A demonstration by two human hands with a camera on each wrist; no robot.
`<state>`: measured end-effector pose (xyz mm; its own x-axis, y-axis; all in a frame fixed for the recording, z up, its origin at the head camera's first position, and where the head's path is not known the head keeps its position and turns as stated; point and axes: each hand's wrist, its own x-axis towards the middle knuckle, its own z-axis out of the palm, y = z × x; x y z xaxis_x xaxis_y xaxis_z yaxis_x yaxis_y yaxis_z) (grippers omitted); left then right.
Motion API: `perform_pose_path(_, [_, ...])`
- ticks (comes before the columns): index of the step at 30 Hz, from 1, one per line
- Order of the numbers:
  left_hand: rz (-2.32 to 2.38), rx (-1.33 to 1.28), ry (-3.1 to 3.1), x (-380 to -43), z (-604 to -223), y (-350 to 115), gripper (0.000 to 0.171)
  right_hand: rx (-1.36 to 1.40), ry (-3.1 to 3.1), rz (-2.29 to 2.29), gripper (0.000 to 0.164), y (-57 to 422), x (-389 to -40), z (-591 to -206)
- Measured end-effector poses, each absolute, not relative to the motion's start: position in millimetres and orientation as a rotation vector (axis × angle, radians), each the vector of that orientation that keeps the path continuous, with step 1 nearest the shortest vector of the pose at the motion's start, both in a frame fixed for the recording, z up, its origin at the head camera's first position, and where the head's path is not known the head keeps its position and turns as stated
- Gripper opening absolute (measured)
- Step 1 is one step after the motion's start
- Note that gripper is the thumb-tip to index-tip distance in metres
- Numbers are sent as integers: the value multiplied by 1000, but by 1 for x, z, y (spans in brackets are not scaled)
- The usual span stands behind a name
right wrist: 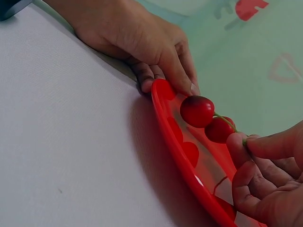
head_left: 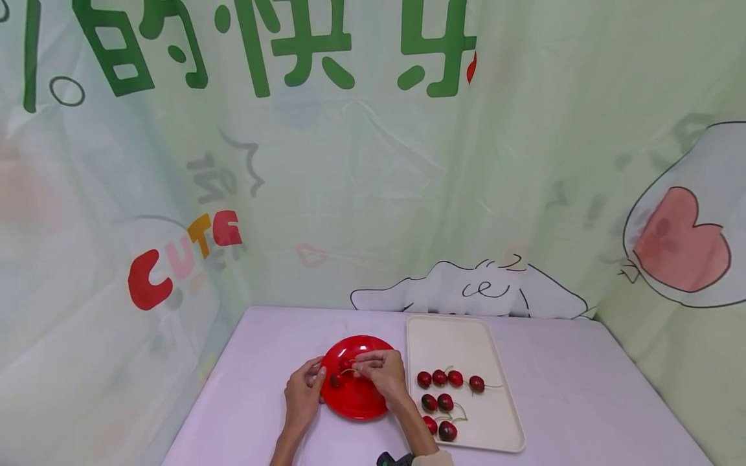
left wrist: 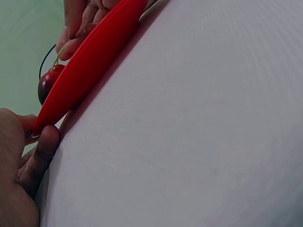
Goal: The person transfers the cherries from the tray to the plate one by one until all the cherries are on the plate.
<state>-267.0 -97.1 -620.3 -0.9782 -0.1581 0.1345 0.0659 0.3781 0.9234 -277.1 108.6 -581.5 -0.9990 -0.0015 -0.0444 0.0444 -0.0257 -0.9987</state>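
A red plate (head_left: 361, 409) lies on the table, and two dark red cherries (head_left: 336, 380) are at its left part. My left hand (head_left: 303, 395) grips the plate's left rim; in the left wrist view the rim (left wrist: 90, 71) runs between thumb and fingers. Over the plate, my right hand (head_left: 383, 375) pinches a green cherry stem between thumb and forefinger. The right wrist view shows that stem leading to the cherries (right wrist: 197, 111); whether they touch the plate I cannot tell.
Right of the plate stands a cream tray (head_left: 451, 340) with several stemmed cherries (head_left: 440, 378) in loose rows. A lilac cloth covers the table (head_left: 583, 388). Printed curtains (head_left: 373, 194) hang behind and on both sides.
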Motion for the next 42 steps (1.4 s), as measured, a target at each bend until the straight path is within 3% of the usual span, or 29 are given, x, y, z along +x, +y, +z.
perform_pose_path(29, [-1666,76,-2431,-265,-618,-97,36,-124,2743,-1926,9,91,-277,-571])
perform_pose_path(42, [-1659,60,-2418,-266,-620,-98,34,-198,2971,-1721,19,89,-279,-584])
